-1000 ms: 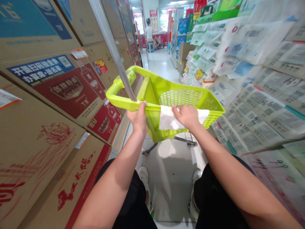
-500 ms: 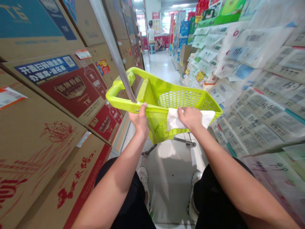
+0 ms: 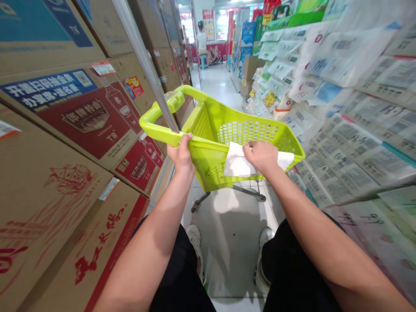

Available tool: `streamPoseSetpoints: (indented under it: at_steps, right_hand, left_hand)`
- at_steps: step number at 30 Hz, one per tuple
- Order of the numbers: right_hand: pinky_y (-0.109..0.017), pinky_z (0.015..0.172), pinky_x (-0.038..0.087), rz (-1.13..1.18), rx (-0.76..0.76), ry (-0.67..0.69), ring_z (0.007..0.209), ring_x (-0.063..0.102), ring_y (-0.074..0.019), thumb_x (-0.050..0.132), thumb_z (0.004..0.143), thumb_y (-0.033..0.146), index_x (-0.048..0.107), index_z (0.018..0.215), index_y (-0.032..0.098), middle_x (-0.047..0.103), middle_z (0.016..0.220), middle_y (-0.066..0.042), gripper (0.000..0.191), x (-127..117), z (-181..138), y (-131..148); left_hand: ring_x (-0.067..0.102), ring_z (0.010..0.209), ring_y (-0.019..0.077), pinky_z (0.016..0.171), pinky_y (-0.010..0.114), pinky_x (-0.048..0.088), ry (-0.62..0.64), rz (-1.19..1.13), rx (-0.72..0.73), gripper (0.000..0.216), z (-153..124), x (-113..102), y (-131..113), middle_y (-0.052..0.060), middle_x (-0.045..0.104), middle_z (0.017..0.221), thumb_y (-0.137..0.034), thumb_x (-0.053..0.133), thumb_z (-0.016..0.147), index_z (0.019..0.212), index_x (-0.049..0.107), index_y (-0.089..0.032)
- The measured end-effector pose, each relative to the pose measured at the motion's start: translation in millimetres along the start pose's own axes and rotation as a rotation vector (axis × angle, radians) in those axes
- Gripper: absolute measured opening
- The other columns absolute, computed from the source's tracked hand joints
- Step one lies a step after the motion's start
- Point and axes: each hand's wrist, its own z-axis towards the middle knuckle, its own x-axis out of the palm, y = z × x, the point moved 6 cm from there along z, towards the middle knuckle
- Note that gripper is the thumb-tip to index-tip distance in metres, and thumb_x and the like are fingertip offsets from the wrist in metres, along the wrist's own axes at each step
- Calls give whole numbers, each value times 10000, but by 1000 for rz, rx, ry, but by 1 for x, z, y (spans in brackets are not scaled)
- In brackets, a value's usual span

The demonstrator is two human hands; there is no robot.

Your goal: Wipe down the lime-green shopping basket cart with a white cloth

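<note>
A lime-green shopping basket cart [image 3: 208, 160] with perforated walls stands sideways in front of me on thin metal legs with wheels. My left hand [image 3: 182, 156] is closed on its near rim, thumb on top, close to where a metal pole [image 3: 143, 56] meets the handle end. On the near long side, my right hand [image 3: 262, 156] is closed over a white cloth [image 3: 238, 161] and presses it against the rim. The cloth hangs down the outer wall on both sides of that hand. My right fingertips are partly hidden behind the rim.
Stacked cardboard cartons [image 3: 78, 117] line the left side closely. Bagged tissue packs [image 3: 351, 143] are piled along the right. Tiled floor [image 3: 221, 82] runs down the aisle to a person [image 3: 201, 41] on a blue stool [image 3: 203, 62]. My shoes [image 3: 195, 242] are below the cart.
The cart's handle end has shifted slightly left in view, along with my left hand. My right hand and the cloth have moved a little along the rim toward the right.
</note>
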Motion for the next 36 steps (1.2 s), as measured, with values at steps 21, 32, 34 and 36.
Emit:
streamPoseSetpoints:
  at_steps: [21, 32, 34, 36]
  right_hand:
    - [-324, 795, 424, 155, -263, -42, 1035, 718, -292, 325, 1070, 627, 724, 1240, 247, 796, 1177, -107, 577, -16, -19, 84]
    - [-337, 742, 420, -72, -124, 39, 944, 733, -334, 300, 935, 906, 804, 1064, 162, 794, 972, -184, 908, 10, 8, -33]
    - [-344, 753, 434, -73, -111, 47, 943, 734, -339, 305, 912, 930, 815, 1028, 147, 791, 957, -197, 942, 11, 11, -40]
    - [-357, 758, 447, -75, -93, 50, 939, 734, -349, 304, 880, 963, 824, 989, 137, 787, 943, -213, 982, 9, 11, -37]
  left_hand:
    - [685, 766, 138, 732, 265, 572, 82, 98, -55, 395, -31, 19, 5, 5, 716, 893, -383, 877, 690, 936, 624, -204]
    - [647, 773, 134, 771, 277, 537, 19, 67, 59, 405, 5, 2, 6, -14, 665, 861, -369, 875, 663, 908, 600, -199]
    - [665, 812, 142, 807, 283, 546, 27, 85, 75, 430, 1, 3, 7, -6, 676, 897, -403, 874, 683, 945, 598, -202]
    - [683, 859, 150, 842, 289, 556, 30, 111, 81, 443, -6, 5, 8, 1, 692, 938, -422, 868, 705, 980, 595, -208]
